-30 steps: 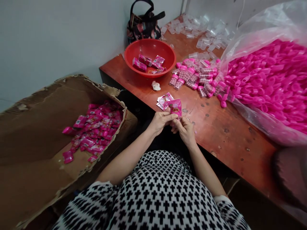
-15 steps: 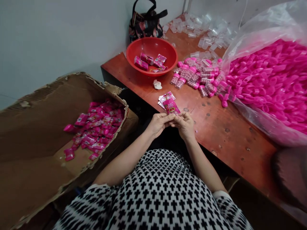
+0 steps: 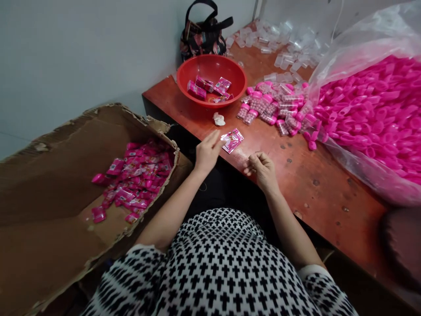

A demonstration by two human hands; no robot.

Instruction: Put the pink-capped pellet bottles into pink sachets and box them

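My left hand (image 3: 209, 151) is at the table's front edge, fingers stretched out, with its fingertips at a small stack of pink printed sleeves (image 3: 233, 140). I cannot tell whether they touch the stack. To the right of it, my right hand (image 3: 262, 170) hovers over the edge with fingers curled in and thumb close to them. Anything inside those fingers is hidden. Beyond the stack lies a crumpled white scrap (image 3: 218, 119). Several clear bottles with pink caps and small pink beads (image 3: 263, 104) lie in a heap farther back.
A red bowl (image 3: 212, 61) holds a few pink packets. On the right, a large clear bag (image 3: 353, 175) is full of pink plastic parts (image 3: 371, 118). Clear empty containers (image 3: 289, 44) and a dark handbag (image 3: 204, 44) are behind. A cardboard box (image 3: 42, 210) with wrapped pink packets (image 3: 138, 175) stands left.
My hands have come apart from their shared hold on a pink printed sleeve. The left hand has moved up and left toward the stack; the right hand has shifted slightly right.
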